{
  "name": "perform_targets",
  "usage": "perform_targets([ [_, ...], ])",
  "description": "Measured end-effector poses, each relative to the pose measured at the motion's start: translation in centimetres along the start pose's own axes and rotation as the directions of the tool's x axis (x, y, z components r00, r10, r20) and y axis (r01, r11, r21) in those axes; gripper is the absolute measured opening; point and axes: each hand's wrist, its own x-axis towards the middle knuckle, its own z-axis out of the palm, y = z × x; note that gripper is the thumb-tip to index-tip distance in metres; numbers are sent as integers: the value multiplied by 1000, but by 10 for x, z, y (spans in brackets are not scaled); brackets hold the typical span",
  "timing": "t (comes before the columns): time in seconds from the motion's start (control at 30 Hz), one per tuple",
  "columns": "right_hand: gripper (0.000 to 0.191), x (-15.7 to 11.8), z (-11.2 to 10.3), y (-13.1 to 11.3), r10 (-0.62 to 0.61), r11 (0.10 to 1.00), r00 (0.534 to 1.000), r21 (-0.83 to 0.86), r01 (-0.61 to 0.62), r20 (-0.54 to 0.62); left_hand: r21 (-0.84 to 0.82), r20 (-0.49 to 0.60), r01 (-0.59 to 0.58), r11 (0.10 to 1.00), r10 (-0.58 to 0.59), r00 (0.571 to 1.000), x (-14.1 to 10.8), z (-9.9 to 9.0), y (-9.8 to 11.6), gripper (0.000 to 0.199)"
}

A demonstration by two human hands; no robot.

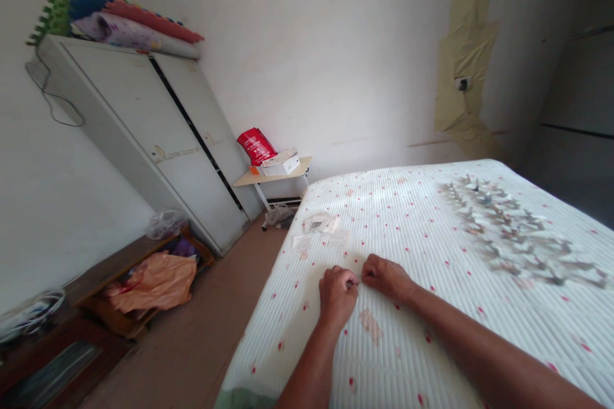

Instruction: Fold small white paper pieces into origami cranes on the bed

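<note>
Both hands are over a white ribbed bed cover [384,230] with small red spots. My left hand [338,291] is closed, its thumb and finger pinched on something small and dark that I cannot make out. Just to its right, a small gap away, my right hand [384,276] is also closed, its fingers curled; whatever it holds, if anything, is hidden. Beyond the hands lie a clear plastic bag [322,223] with a label and printed papers [337,239]. Several small grey-brown objects [503,217], blurred, are laid out in rows at the right of the bed.
A small table [244,179] with a red bag [256,146] and a white box [282,167] stands past the bed's far left corner. Grey lockers [144,121] carry rolled mats [139,35]. At left, an orange bag [158,281] lies on low wooden furniture.
</note>
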Motion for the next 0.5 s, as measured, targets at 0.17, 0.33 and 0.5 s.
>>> perform_targets([
  [0.17,14,-2,2,4,-63,996,998,65,64,-15,-7,4,11,1000,-11,1000,0,0,0,15],
  [0.33,14,-4,3,5,-82,995,996,61,83,-17,-21,11,24,1000,-23,1000,1,-2,2,15],
  [0.5,16,-5,3,-2,-59,996,998,-72,58,-5,-16,13,18,1000,-18,1000,1,-1,2,14],
])
